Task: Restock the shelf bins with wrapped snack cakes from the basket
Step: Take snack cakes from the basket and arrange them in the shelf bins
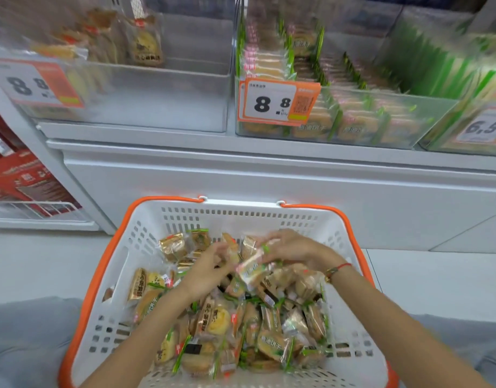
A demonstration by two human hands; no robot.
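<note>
A white basket with an orange rim [134, 242] sits low in front of me, heaped with several wrapped snack cakes [219, 320]. Both my hands are down inside it. My right hand [291, 247] grips a green-edged wrapped cake [252, 268] by its upper end. My left hand [210, 264] reaches in beside it, fingers curled over the pile; blur hides whether it holds a cake. Above, a clear shelf bin [168, 102] on the left holds few cakes, and the bin [426, 119] to its right is packed with rows of green-edged cakes.
Orange price tags reading 8.8 [277, 103] hang on the bin fronts, and a 6.5 tag [485, 127] is at far right. A white cabinet front [269, 175] stands behind the basket. Red boxes [25, 180] sit on a low rack at left.
</note>
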